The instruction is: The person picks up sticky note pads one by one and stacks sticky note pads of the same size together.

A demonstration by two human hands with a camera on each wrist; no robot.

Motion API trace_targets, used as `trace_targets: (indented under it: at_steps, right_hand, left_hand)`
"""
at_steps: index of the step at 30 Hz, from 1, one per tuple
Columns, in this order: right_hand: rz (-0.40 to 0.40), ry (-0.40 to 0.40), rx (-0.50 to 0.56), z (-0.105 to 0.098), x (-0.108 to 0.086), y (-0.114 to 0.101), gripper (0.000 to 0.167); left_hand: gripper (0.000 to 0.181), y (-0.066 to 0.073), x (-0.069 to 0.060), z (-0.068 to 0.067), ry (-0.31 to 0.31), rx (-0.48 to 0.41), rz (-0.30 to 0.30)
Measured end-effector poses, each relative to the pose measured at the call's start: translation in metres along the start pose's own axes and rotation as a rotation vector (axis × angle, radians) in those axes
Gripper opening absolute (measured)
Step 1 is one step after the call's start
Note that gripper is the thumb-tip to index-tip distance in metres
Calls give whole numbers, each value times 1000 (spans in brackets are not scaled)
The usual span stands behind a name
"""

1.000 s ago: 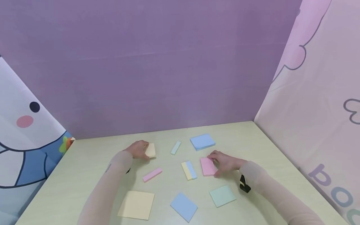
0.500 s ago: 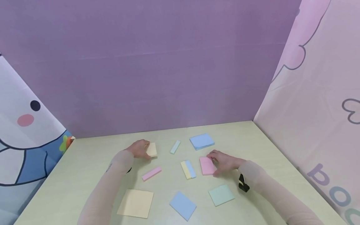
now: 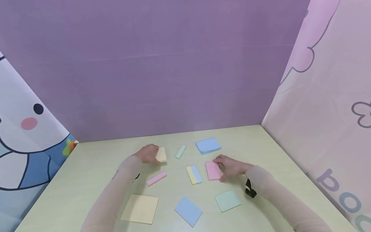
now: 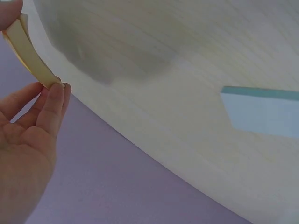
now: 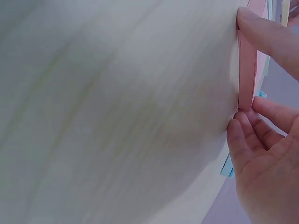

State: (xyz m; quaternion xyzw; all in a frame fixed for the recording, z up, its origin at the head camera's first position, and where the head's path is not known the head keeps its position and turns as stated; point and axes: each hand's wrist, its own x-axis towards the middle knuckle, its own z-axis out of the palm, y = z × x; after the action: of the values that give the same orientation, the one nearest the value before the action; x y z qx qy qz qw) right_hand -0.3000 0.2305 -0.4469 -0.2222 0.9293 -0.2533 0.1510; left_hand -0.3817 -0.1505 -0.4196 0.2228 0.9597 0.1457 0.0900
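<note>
My left hand (image 3: 148, 154) pinches a small cream sticky-note pad (image 3: 162, 155) at the back left of the table, thumb on one end and fingertips on the other. In the left wrist view this pad (image 4: 30, 53) bows slightly; whether it touches the table is unclear. A pink sticky-note pad (image 3: 213, 170) lies right of centre, gripped by my right hand (image 3: 232, 167) along its right side. The right wrist view has its edge (image 5: 247, 70) between thumb and fingertips. A narrow mint pad (image 3: 181, 151) lies right of the cream one.
A blue pad (image 3: 208, 145) lies behind the pink one. Yellow (image 3: 191, 175) and light blue (image 3: 196, 174) strips sit mid-table, a pink strip (image 3: 156, 178) to their left. Nearer are a large cream pad (image 3: 140, 209), a blue square (image 3: 188, 211) and a mint pad (image 3: 227, 200).
My left hand has shifted to the right with the cream pad, closer to the narrow mint one. The right hand stays in place on the pink pad.
</note>
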Motion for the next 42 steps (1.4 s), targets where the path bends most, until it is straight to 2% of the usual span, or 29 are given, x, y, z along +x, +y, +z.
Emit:
trace_targets:
  at_steps: [4,9,16,22,25,32,42]
  right_hand:
    - [3,-3,6,0,0,0,76]
    - [18,0,10,0,0,0,78]
    - [28,8,1,0,3,2,79]
    - [12,12,37,2,5,5,78]
    - [-10,8,47,2,5,7,78]
    - [-7,25,4,2,2,10,77]
    - [-41,23,25,2,3,9,78]
  left_hand:
    - [70,5,1,1,6,9,17]
    - [52,17,0,0,12,35,51]
    - [60,30,2,1,19,70,74]
    - [45,42,3,4,25,82,96]
    - [46,49,4,5,30,89,104]
    - [53,67,7,10,59,125,168]
    - [54,86,3,15,26,172,211]
